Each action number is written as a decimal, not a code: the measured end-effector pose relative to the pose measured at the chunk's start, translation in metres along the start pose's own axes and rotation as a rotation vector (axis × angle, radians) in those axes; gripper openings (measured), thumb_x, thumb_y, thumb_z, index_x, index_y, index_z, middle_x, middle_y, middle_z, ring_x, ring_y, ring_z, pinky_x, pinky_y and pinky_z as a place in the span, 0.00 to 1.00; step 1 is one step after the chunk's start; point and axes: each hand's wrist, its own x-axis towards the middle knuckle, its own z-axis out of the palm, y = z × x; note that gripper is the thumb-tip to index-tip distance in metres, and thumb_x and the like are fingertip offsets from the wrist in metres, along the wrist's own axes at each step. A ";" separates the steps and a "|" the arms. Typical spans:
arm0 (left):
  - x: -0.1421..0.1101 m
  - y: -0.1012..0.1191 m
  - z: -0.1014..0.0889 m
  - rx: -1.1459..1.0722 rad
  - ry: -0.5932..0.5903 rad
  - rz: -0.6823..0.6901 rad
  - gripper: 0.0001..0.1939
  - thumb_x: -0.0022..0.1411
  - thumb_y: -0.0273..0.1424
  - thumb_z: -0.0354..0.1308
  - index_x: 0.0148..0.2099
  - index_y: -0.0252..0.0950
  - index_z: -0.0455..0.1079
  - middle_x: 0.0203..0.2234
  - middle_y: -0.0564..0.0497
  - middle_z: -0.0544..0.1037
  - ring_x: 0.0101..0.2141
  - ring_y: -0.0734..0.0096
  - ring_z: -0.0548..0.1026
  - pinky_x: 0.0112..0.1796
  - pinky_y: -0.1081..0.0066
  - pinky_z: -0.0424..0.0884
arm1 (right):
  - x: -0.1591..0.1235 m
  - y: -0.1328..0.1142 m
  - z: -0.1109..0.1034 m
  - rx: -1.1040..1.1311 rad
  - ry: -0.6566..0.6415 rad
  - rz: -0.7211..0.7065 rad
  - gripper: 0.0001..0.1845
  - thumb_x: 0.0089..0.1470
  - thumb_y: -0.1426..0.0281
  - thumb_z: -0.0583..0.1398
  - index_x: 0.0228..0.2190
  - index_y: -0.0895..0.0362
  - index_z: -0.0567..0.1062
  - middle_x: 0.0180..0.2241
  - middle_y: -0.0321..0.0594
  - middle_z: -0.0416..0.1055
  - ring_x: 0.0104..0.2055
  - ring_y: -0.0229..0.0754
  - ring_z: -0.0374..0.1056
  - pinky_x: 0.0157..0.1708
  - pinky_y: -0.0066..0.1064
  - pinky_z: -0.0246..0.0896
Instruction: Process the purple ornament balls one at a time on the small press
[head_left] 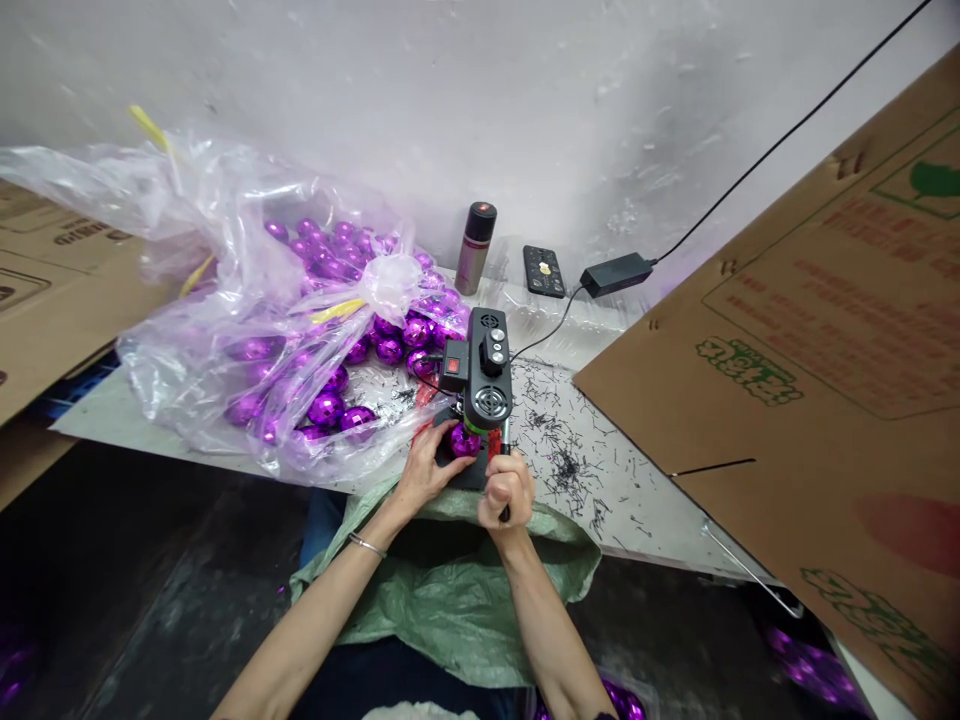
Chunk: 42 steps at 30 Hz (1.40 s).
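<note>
My left hand (425,468) has its thumb and fingers closed around a shiny purple faceted ball (464,440). That ball sits under the head of a small black bench machine (489,370) with round vents, knobs and a red switch. On the machine's right side, my right hand (508,492) is wrapped round the black grip of its lever handle. Just left of the machine, several more purple balls (390,350) spill from a clear plastic bag (225,340). The machine's head hides the top of the held ball.
Behind the machine stand a dark spray can (475,248), a phone-like black slab (543,271) and a power adapter (616,274) with its cable. Short black bits (566,465) litter the table. Cardboard boxes flank both sides, the right one (810,360) leaning inward. A green sack (442,600) hangs at my lap.
</note>
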 end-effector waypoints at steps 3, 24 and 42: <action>0.003 -0.001 0.000 -0.006 -0.007 0.003 0.28 0.62 0.42 0.70 0.61 0.39 0.70 0.51 0.42 0.81 0.52 0.54 0.80 0.54 0.55 0.75 | 0.025 -0.013 -0.007 0.045 0.003 0.130 0.18 0.69 0.74 0.49 0.25 0.53 0.63 0.25 0.35 0.63 0.27 0.36 0.61 0.27 0.30 0.56; 0.026 -0.013 -0.135 0.653 -0.047 -0.197 0.15 0.68 0.43 0.61 0.49 0.39 0.76 0.40 0.41 0.83 0.44 0.49 0.81 0.47 0.58 0.77 | 0.037 -0.024 -0.011 0.036 -0.020 0.173 0.18 0.63 0.81 0.52 0.24 0.53 0.63 0.23 0.34 0.64 0.26 0.37 0.63 0.27 0.32 0.56; 0.004 0.033 -0.080 -0.758 -0.038 -0.489 0.26 0.72 0.45 0.54 0.68 0.43 0.65 0.59 0.43 0.77 0.55 0.55 0.80 0.53 0.53 0.80 | 0.057 -0.027 -0.013 0.076 -0.028 0.262 0.18 0.66 0.78 0.52 0.24 0.53 0.63 0.23 0.34 0.61 0.27 0.36 0.61 0.28 0.32 0.55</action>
